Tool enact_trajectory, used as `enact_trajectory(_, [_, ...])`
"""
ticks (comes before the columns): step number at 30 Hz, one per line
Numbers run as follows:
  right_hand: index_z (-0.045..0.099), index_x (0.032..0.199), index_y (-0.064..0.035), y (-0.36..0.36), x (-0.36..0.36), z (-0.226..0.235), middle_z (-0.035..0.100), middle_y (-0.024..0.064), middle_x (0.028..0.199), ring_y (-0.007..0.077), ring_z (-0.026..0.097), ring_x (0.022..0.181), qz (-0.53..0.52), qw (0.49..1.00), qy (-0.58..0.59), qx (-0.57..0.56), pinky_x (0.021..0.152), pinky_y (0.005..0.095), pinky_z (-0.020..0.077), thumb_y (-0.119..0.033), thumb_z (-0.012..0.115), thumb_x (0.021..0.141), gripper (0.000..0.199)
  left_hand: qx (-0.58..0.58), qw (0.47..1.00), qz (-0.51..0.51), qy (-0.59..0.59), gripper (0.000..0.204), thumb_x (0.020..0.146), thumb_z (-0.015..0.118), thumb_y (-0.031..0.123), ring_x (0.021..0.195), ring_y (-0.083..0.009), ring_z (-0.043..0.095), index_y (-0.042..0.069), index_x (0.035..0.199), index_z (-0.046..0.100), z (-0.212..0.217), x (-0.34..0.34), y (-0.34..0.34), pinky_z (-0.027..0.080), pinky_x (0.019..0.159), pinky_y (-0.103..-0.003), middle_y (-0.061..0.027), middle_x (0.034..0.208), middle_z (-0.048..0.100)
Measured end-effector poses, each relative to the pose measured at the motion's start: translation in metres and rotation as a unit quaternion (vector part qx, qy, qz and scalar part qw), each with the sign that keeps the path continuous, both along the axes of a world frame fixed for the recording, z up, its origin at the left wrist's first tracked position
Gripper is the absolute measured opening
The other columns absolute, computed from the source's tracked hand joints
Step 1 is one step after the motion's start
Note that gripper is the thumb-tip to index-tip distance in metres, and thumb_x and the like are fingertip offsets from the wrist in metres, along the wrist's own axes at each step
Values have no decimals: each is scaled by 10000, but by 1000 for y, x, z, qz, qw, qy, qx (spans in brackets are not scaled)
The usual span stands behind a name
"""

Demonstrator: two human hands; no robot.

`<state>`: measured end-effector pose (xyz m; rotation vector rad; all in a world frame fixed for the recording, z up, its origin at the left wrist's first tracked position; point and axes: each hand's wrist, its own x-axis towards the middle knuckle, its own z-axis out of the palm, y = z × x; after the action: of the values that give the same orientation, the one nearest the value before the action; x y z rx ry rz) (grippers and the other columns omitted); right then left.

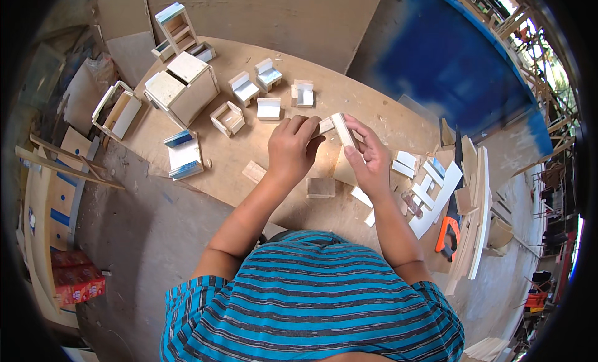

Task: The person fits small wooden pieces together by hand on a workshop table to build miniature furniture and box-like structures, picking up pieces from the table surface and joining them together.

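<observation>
Over the workbench (237,181), my left hand (291,145) grips a small wooden block (326,124) between curled fingers. My right hand (370,161) has its thumb and fingers around a short pale wooden strip (342,129), which stands tilted. The two pieces meet at an angle; whether they are joined I cannot tell. On the bench below lie a flat wood offcut (253,172) near my left wrist and a small rectangular wooden piece (321,187) between my forearms. White-faced strips (405,164) lie beside my right hand.
Several miniature wooden chairs (268,75) and an open wooden frame (228,119) stand beyond my left hand, with a box-shaped cabinet (182,91) farther left. At the right lie a handsaw with an orange handle (447,237) and long boards (478,206). A blue-painted panel (455,63) is behind.
</observation>
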<state>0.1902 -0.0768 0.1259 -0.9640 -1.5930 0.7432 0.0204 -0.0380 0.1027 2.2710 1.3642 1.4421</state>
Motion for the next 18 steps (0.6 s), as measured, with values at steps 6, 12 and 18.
enact_trajectory(6, [581,1081,-19,-12,1,0,532,179,1276,238,525,1194,6,998,61,30,941,369,468,-13,638,818,269,119,991,-35,-43,352,609,738,20,743,-269,579,55,952,665,15,-9,-9,450,637,-359,-85,842,615])
enact_trajectory(12, [612,934,-37,-31,4,9,535,172,1244,270,557,1151,-23,982,-79,170,925,374,482,16,693,758,201,222,972,-38,-64,409,546,709,-27,751,-226,577,91,938,701,32,-18,-25,419,646,-331,-48,836,614])
enact_trajectory(18, [610,911,-26,-38,-2,13,483,214,1257,318,559,1137,8,982,6,189,966,427,475,39,724,721,231,249,966,-50,-52,370,600,719,36,809,-198,567,106,962,697,42,-21,-34,388,698,-325,-4,870,600])
